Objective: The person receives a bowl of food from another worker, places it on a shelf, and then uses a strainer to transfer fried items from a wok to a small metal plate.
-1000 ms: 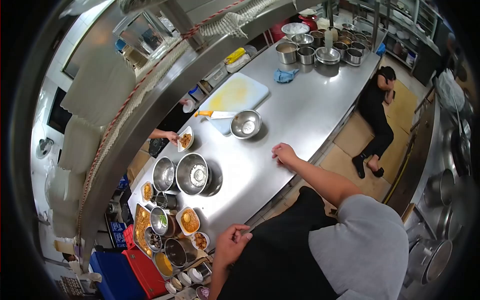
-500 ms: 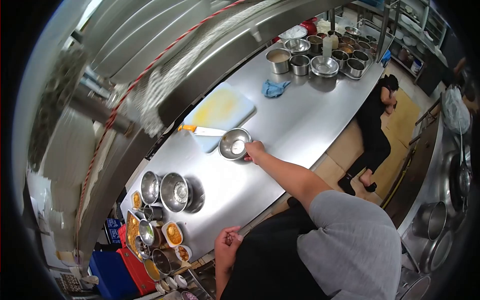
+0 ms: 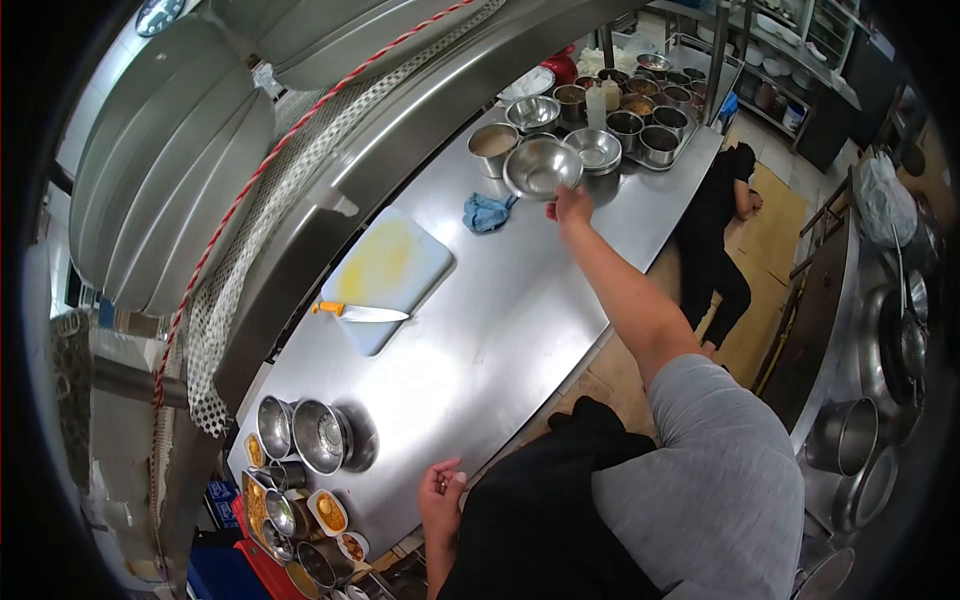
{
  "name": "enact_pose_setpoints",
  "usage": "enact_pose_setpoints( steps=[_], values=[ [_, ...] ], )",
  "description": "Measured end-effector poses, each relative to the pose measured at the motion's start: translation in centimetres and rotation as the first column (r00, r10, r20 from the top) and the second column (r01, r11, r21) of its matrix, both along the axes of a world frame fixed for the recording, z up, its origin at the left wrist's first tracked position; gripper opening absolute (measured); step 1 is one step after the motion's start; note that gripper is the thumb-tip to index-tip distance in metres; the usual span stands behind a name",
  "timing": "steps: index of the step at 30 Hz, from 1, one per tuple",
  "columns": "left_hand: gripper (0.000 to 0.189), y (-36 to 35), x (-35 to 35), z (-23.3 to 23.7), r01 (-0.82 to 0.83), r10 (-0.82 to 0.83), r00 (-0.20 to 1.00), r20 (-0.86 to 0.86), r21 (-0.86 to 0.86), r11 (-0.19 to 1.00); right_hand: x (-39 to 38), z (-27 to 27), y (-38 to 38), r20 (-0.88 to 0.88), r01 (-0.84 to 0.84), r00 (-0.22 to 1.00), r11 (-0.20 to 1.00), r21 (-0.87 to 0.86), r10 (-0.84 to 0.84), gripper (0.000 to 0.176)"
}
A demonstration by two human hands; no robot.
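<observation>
My right hand [image 3: 571,206] grips the rim of a shiny metal bowl [image 3: 542,168], held over the far part of the steel table [image 3: 470,290]. The bowl hides part of the metal containers behind it. A crumpled blue cloth [image 3: 487,212] lies just left of it. My left hand [image 3: 441,494] is near the table's front edge, fingers curled; whatever it may hold is too small to make out. On a white cutting board [image 3: 395,265] with yellow stains rests a knife [image 3: 365,314] with an orange handle.
Two metal bowls [image 3: 322,437] and food dishes [image 3: 328,510] stand at the near left end. Metal pots [image 3: 493,145] and squeeze bottles [image 3: 596,105] stand at the far end. Another person [image 3: 715,245] in black is on the floor to the right. A shelf overhangs the left side.
My right hand has carried the bowl from beside the cutting board to the far end, near the metal containers. The view has shifted; my left hand remains near the front edge.
</observation>
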State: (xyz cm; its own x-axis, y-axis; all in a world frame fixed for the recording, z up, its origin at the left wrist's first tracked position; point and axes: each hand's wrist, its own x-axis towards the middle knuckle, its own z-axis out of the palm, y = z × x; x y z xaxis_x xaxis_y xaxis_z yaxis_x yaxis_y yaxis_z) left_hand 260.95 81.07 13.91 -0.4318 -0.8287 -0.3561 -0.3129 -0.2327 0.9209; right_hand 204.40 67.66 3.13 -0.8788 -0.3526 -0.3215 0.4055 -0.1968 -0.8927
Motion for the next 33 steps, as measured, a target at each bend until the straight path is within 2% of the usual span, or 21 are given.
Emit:
enact_pose_setpoints(
  steps=[1, 2, 3, 5, 6, 8, 13, 15, 18, 19, 20, 22, 24, 25, 26, 27, 28, 29, 31, 32, 33],
  values=[
    [0.026, 0.0, -0.1, 0.0, 0.003, -0.003, 1.000, 0.002, -0.003, 1.000, -0.5, 0.4, 0.1, 0.022, 0.055, 0.998, 0.989, -0.135, -0.052, 0.022],
    [0.026, 0.0, -0.2, 0.0, -0.005, 0.005, 1.000, 0.002, 0.000, 1.000, -0.2, 0.8, 0.6, -0.044, -0.075, 0.997, 0.986, -0.152, 0.069, 0.027],
    [0.026, 0.0, -0.2, 0.0, -0.014, 0.014, 1.000, 0.002, 0.003, 1.000, 1.0, 1.3, 1.1, -0.042, -0.073, 0.997, 0.985, -0.155, 0.067, 0.027],
    [0.027, 0.0, -0.1, 0.0, -0.018, 0.018, 1.000, 0.017, 0.005, 1.000, 4.4, 1.6, 1.5, -0.176, -0.377, 0.918, 0.920, -0.103, 0.356, 0.028],
    [0.027, 0.1, -0.1, -0.1, -0.023, 0.023, 0.999, 0.028, 0.012, 1.000, 5.8, 0.7, 1.5, -0.177, -0.383, 0.915, 0.918, -0.105, 0.362, 0.028],
    [0.027, 0.4, 0.1, 0.0, -0.034, 0.033, 0.998, 0.048, 0.009, 0.999, 8.2, -0.8, 1.2, -0.251, -0.595, 0.777, 0.804, 0.008, 0.578, 0.030],
    [0.025, 2.2, 2.7, 0.8, -0.164, 0.165, 0.983, 0.081, -0.022, 0.986, 9.0, -5.9, -3.8, -0.250, -0.678, 0.665, 0.709, 0.192, 0.704, 0.033],
    [0.023, 3.3, 4.2, 0.7, -0.264, 0.265, 0.944, 0.195, -0.032, 0.964, 7.1, -7.8, -7.6, -0.591, -0.445, 0.558, 0.811, 0.379, 0.582, 0.044],
    [0.023, 5.5, 6.1, 0.3, -0.376, 0.379, 0.906, 0.188, -0.050, 0.925, 5.1, -6.0, -12.5, -0.716, -0.158, 0.319, 0.780, 0.605, 0.621, 0.058],
    [0.024, 6.5, 6.8, 0.3, -0.386, 0.390, 0.898, 0.205, -0.063, 0.920, 4.2, -6.7, -14.4, -0.713, -0.090, 0.263, 0.753, 0.652, 0.649, 0.063],
    [0.024, 7.2, 7.1, 0.2, -0.433, 0.438, 0.875, 0.206, -0.072, 0.899, 2.8, -7.0, -16.1, -0.613, -0.104, 0.219, 0.642, 0.759, 0.759, 0.067],
    [0.026, 8.8, 7.6, 0.2, -0.405, 0.433, 0.829, 0.354, -0.153, 0.901, 1.1, -8.7, -18.9, -0.406, -0.169, 0.160, 0.430, 0.887, 0.900, 0.057],
    [0.026, 10.4, 8.7, -0.2, -0.469, 0.500, 0.790, 0.356, -0.176, 0.866, 1.3, -10.8, -19.7, -0.229, -0.259, 0.124, 0.255, 0.932, 0.965, 0.048],
    [0.027, 11.0, 9.2, -0.5, -0.462, 0.500, 0.801, 0.330, -0.189, 0.866, 0.7, -15.8, -20.9, -0.298, -0.082, -0.001, 0.297, 0.951, 0.955, 0.045],
    [0.027, 11.6, 9.7, -0.5, -0.542, 0.583, 0.750, 0.314, -0.215, 0.813, 2.9, -14.1, -19.3, -0.336, 0.076, -0.107, 0.345, 0.936, 0.936, 0.047],
    [0.027, 12.3, 10.1, -0.6, -0.548, 0.594, 0.746, 0.300, -0.230, 0.804, 4.8, -13.6, -18.4, -0.356, 0.109, -0.130, 0.370, 0.923, 0.926, 0.058],
    [0.027, 12.9, 10.5, -0.7, -0.548, 0.600, 0.749, 0.282, -0.246, 0.800, 7.0, -12.8, -18.0, -0.366, 0.128, -0.115, 0.379, 0.917, 0.924, 0.054],
    [0.027, 13.6, 10.8, -0.9, -0.604, 0.658, 0.709, 0.256, -0.263, 0.753, 9.6, -11.3, -16.5, -0.418, 0.085, -0.094, 0.426, 0.901, 0.904, 0.045],
    [0.028, 14.4, 11.8, -1.5, -0.604, 0.658, 0.709, 0.254, -0.262, 0.752, 12.8, -11.8, -14.3, -0.524, -0.023, -0.178, 0.528, 0.849, 0.833, 0.034],
    [0.028, 14.7, 12.6, -1.8, -0.636, 0.691, 0.686, 0.229, -0.272, 0.722, 13.7, -14.2, -13.5, -0.637, -0.073, -0.237, 0.640, 0.765, 0.734, 0.032],
    [0.029, 15.1, 13.1, -2.4, -0.627, 0.677, 0.707, 0.206, -0.260, 0.734, 16.4, -12.7, -10.7, -0.633, -0.120, -0.241, 0.625, 0.772, 0.736, 0.026]
  ],
)
